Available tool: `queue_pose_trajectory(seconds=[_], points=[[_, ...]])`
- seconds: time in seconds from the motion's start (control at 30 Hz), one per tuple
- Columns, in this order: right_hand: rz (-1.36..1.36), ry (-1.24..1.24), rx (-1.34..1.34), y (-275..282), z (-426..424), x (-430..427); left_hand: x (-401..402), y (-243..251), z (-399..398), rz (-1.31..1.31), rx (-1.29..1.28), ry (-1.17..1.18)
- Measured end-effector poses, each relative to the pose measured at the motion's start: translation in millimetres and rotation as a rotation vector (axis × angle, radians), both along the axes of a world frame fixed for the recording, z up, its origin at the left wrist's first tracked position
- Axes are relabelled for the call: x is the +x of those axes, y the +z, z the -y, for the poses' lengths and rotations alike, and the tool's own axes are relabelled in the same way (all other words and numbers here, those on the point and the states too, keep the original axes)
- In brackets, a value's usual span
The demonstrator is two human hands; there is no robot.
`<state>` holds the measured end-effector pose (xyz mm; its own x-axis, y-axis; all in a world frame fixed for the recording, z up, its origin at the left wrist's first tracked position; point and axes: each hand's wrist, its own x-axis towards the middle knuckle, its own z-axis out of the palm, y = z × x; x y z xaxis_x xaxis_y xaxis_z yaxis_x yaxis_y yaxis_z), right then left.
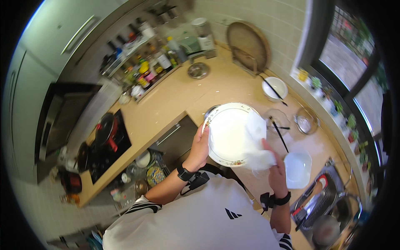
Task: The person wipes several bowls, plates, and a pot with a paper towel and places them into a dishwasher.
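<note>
My left hand (pixel 199 147) grips the left rim of a white plate (pixel 228 134) with a floral border, its thumb on the upper face. The plate is held up in front of my chest, its face towards the camera. In my right hand (pixel 276 167) is a crumpled white paper towel or cloth (pixel 257 147), blurred, lying against the plate's right side. Part of a round metal item (pixel 211 111) shows behind the plate's upper left edge; the rest of it is hidden.
Right of the plate are a squarish white bowl (pixel 297 170), a glass bowl (pixel 276 120) with dark utensils, and a round white bowl (pixel 275 88). A sink (pixel 325 200) holds a knife and other items. Below the counter, an open drawer (pixel 147 175) with dishes juts out left. A stove (pixel 107 147) bears a pan.
</note>
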<state>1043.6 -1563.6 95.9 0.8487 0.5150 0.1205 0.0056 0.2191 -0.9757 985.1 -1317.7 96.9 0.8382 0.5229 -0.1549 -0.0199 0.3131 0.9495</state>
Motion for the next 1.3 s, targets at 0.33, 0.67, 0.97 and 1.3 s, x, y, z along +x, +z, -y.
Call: queue_pose_trajectory(seconds=[0.33, 0.67, 0.97, 1.3], points=[[0.159, 0.343, -0.354, -69, -100, -30, -108, 10, -30, -0.035, -0.163, -0.072], [-0.907, 0.808, -0.101, -59, -244, -106, -230, -14, -167, 0.101, 0.126, 0.119], [-0.922, 0.830, -0.251, -71, -373, -144, -402, -69, -296, -0.046, -0.098, 0.468], [-0.847, 0.561, -0.562, -250, -586, -55, -470, -118, -296, -0.193, -0.184, 0.878]])
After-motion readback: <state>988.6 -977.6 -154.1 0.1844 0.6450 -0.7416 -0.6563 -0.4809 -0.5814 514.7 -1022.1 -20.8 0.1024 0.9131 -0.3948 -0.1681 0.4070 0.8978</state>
